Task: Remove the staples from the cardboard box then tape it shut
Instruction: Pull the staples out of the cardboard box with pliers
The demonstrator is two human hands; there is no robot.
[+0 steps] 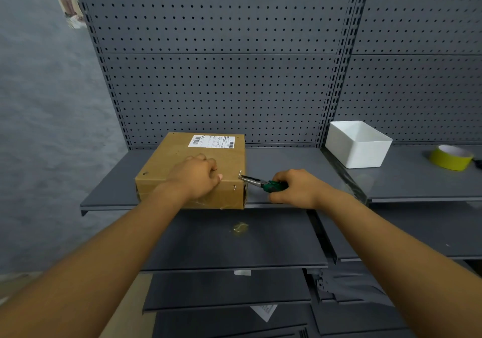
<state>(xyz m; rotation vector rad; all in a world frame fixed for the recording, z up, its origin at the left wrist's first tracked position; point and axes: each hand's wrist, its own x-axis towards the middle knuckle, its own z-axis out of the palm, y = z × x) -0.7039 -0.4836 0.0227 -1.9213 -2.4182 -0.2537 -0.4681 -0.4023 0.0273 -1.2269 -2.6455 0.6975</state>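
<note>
My left hand covers the middle of the cardboard box, so I cannot see the flap seam beneath it. The print on the shipping label is too small to read. My right hand hides most of the pliers' green handles. The staple at their tip is too thin to judge whether it is gripped. A dark object beside the yellow tape roll is cut off by the right edge.

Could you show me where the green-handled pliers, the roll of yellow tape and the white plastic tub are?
Green-handled pliers [260,182]: head view, on the metal jaws near the pivot.
Roll of yellow tape [449,161]: head view, on its outer yellow band.
White plastic tub [365,153]: head view, on its front wall.
</note>
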